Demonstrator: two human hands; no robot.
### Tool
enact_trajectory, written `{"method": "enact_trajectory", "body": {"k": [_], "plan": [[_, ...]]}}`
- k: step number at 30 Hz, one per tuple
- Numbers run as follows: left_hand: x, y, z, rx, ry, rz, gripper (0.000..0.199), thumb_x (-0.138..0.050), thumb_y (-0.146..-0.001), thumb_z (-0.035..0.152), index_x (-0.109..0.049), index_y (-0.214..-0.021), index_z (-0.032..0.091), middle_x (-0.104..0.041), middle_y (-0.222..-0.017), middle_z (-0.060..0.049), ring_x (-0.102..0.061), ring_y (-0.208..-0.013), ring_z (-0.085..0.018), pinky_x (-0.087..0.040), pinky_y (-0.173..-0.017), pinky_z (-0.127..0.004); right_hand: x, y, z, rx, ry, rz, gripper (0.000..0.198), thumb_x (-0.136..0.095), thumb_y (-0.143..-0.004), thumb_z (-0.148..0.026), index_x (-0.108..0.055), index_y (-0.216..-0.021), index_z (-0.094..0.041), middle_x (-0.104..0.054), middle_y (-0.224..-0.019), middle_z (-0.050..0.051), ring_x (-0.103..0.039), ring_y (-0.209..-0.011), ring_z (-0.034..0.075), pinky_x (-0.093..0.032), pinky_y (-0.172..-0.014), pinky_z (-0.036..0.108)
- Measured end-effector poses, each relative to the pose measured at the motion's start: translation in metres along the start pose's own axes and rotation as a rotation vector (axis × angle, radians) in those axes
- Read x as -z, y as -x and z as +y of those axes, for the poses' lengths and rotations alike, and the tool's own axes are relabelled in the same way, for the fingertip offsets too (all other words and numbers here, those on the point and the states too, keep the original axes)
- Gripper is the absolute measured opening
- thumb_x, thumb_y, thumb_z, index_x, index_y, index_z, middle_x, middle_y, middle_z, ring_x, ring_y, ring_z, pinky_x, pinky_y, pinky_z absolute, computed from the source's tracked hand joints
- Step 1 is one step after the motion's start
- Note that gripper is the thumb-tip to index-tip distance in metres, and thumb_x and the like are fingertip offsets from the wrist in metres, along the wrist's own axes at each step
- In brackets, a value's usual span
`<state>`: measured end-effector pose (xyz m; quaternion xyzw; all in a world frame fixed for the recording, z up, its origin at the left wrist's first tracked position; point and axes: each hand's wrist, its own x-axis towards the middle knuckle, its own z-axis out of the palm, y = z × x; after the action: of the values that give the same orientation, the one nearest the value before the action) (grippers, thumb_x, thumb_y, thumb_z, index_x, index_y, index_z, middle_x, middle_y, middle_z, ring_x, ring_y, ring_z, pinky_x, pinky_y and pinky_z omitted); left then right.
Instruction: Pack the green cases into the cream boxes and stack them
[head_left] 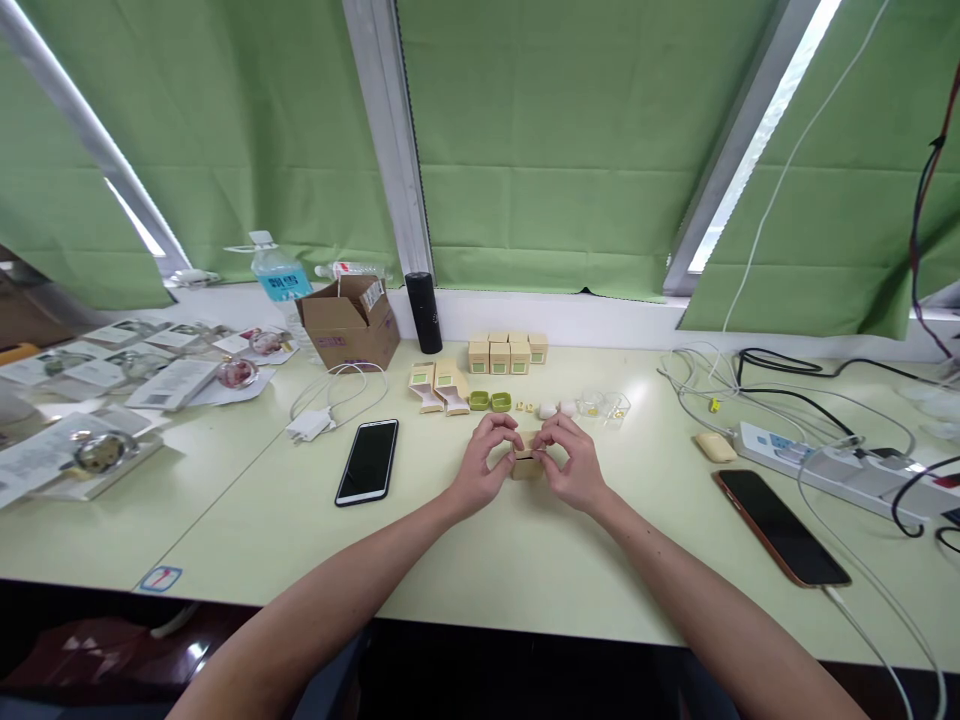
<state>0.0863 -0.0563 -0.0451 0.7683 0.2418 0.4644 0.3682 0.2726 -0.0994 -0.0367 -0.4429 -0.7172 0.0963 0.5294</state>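
Observation:
Between my hands a small kraft cardboard box stands on the table, its top flap raised. My left hand pinches the box's left upper edge. On the other side, my right hand grips the right upper edge with thumb and fingers. Behind them lie two small green trays, tiny yellow pieces, white rounded pieces and clear plastic containers. Two flattened, open cartons lie to the left. Several closed small boxes are grouped at the back.
A phone and a white charger lie left; another phone and a power strip with cables lie right. Further back stand a brown carton, a black cylinder and a water bottle. Packaged items cover the far left.

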Motion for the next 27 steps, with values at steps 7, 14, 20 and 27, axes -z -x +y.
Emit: {"method": "enact_trajectory", "body": {"k": [7, 14, 20, 27], "plan": [[-0.0006, 0.0023, -0.0011, -0.081, -0.198, 0.054, 0.016, -0.053, -0.090, 0.019, -0.068, -0.085, 0.024, -0.056, -0.113, -0.009, -0.055, -0.110, -0.026, -0.045, -0.106, -0.047, 0.0014, 0.0007, -0.0002, -0.001, 0.028, -0.019, 0.011, -0.058, -0.082, -0.019, -0.065, -0.076, -0.025, -0.057, -0.076, 0.003, -0.056, -0.069, 0.020, -0.047, -0.062, 0.035], [0.0000, 0.0023, -0.0016, -0.135, -0.245, 0.090, 0.023, -0.052, -0.089, 0.018, -0.073, -0.085, 0.026, -0.059, -0.097, -0.007, -0.057, -0.099, -0.025, -0.046, -0.100, -0.047, 0.0086, -0.0015, -0.0007, 0.016, 0.069, -0.030, 0.031, -0.050, -0.093, -0.031, -0.063, -0.066, -0.024, -0.048, -0.055, 0.000, -0.044, -0.052, 0.016, -0.034, -0.053, 0.032], [-0.0011, 0.0002, -0.0051, -0.104, -0.285, 0.085, 0.025, -0.055, -0.088, 0.018, -0.076, -0.077, 0.028, -0.061, -0.092, -0.007, -0.056, -0.093, -0.024, -0.045, -0.095, -0.046, 0.0069, -0.0009, 0.0022, 0.015, 0.111, -0.051, 0.040, -0.050, -0.092, -0.032, -0.050, -0.053, -0.024, -0.038, -0.048, -0.002, -0.035, -0.047, 0.014, -0.027, -0.050, 0.030], [-0.0013, 0.0008, -0.0062, -0.087, -0.267, 0.086, 0.026, -0.051, -0.088, 0.012, -0.073, -0.085, 0.026, -0.064, -0.102, -0.007, -0.060, -0.103, -0.025, -0.045, -0.101, -0.048, 0.0071, 0.0010, 0.0005, 0.000, 0.090, -0.003, 0.035, -0.048, -0.094, -0.032, -0.055, -0.061, -0.024, -0.047, -0.050, -0.002, -0.041, -0.046, 0.014, -0.032, -0.050, 0.029]]}}
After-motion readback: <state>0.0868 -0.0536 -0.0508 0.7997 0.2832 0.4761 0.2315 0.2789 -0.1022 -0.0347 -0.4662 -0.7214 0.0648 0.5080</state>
